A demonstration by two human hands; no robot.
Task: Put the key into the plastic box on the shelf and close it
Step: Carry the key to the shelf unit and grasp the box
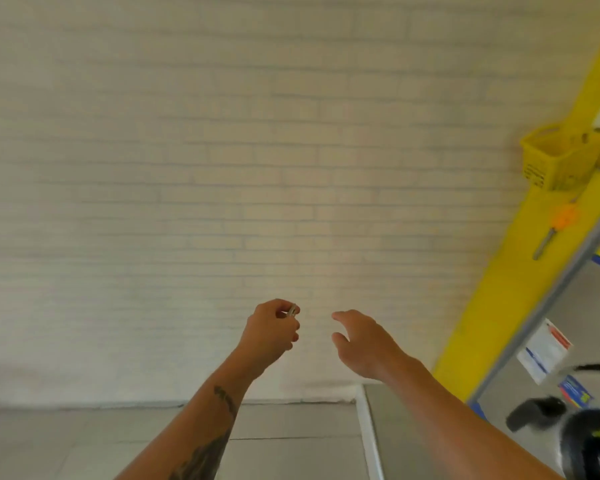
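Note:
My left hand (pixel 271 329) is raised in front of a white brick wall, its fingers pinched on a small metal key (pixel 292 311) that sticks out above the fingertips. A short gap to its right, my right hand (pixel 362 341) is held up with the fingers apart and nothing in it. No plastic box shows in this view. A grey metal shelf (pixel 548 299) runs along the right edge.
A yellow pillar (pixel 520 271) stands at the right with a small yellow basket (pixel 555 161) fixed to it and an orange-handled tool (pixel 555 230) hanging below. Papers and coloured packages sit on the shelf. A grey surface (pixel 395 427) and black objects (pixel 589 445) lie at the lower right.

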